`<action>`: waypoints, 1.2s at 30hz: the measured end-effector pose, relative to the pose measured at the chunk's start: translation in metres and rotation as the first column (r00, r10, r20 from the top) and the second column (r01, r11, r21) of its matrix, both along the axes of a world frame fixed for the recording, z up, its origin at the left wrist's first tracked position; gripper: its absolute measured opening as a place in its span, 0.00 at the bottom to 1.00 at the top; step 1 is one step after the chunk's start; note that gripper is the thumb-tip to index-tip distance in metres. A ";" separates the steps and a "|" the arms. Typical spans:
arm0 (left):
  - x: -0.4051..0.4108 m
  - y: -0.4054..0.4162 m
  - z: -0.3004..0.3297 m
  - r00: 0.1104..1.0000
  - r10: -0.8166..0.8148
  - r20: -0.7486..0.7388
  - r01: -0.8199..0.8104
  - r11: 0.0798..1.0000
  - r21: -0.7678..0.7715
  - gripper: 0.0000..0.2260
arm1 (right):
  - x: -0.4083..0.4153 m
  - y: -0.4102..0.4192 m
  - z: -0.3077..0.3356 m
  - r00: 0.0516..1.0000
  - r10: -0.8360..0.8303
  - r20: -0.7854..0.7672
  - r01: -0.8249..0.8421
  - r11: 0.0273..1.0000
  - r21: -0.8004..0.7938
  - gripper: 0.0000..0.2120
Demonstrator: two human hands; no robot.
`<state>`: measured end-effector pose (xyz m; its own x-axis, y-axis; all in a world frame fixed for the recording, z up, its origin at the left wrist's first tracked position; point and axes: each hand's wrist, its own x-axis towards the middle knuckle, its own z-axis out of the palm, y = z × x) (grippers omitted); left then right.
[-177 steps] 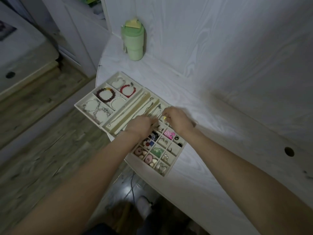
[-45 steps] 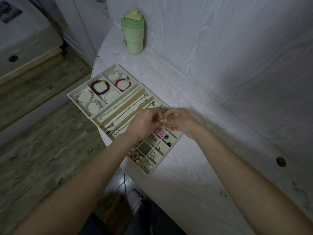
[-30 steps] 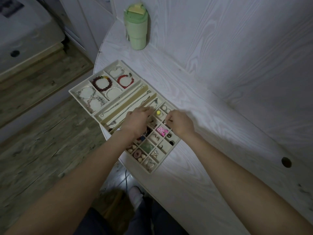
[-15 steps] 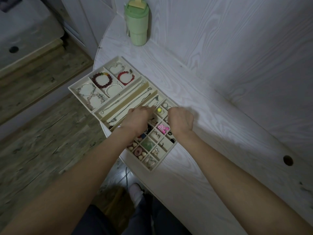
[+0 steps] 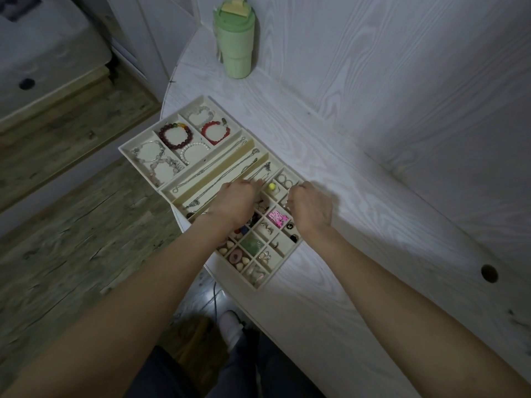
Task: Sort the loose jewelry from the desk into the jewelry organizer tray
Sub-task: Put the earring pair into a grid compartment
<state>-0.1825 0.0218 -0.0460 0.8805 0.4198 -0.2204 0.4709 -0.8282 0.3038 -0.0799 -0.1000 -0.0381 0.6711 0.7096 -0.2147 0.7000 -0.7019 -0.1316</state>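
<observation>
The cream jewelry organizer tray [image 5: 124, 150] lies on the white desk [image 5: 373, 231], at its left edge. Bead bracelets [image 5: 175, 136] fill its far-left compartments, and thin chains [image 5: 230, 168] lie in the long slots. The small grid holds rings, a yellow bead piece [image 5: 271, 186] and a pink flower piece [image 5: 278, 218]. My left hand [image 5: 235, 205] hovers over the grid, its curled fingers reaching the end of a chain slot. My right hand [image 5: 310, 208] is curled over the grid's right rim. Both sets of fingertips are hidden, so I cannot tell what either holds.
A green lidded tumbler [image 5: 234, 44] stands at the back of the desk against the white wall. A round cable hole [image 5: 489, 273] sits in the desk at the right. Wood floor and my white shoe [image 5: 231, 328] show beyond the desk's curved left edge.
My hands met above the grid, pinching something small together. They have since parted and dropped onto the tray, the left toward the chain slot and the right to the right rim.
</observation>
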 end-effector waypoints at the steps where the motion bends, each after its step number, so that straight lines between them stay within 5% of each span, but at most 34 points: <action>1: 0.000 0.000 0.000 1.000 -0.001 0.000 0.001 1.000 -0.002 0.24 | 0.002 -0.003 -0.001 0.999 -0.012 -0.030 0.013 0.999 0.031 0.08; 6: -0.001 0.002 -0.001 1.000 -0.007 0.004 0.007 1.000 -0.010 0.25 | 0.019 -0.020 0.004 0.980 -0.093 -0.176 0.131 0.967 0.217 0.05; 13: 0.000 0.001 -0.001 1.000 0.007 -0.001 -0.007 1.000 -0.021 0.23 | 0.014 -0.017 -0.003 0.984 0.141 -0.111 -0.123 0.980 0.154 0.11; 28: 0.000 -0.001 0.008 0.999 0.003 -0.036 -0.005 0.999 -0.036 0.26 | 0.009 -0.009 -0.006 0.988 0.156 0.019 -0.157 0.985 0.072 0.10; 36: -0.006 -0.011 0.023 0.998 -0.022 -0.054 0.019 0.998 -0.064 0.29 | 0.007 -0.019 0.009 0.986 -0.031 -0.166 0.066 0.975 0.211 0.10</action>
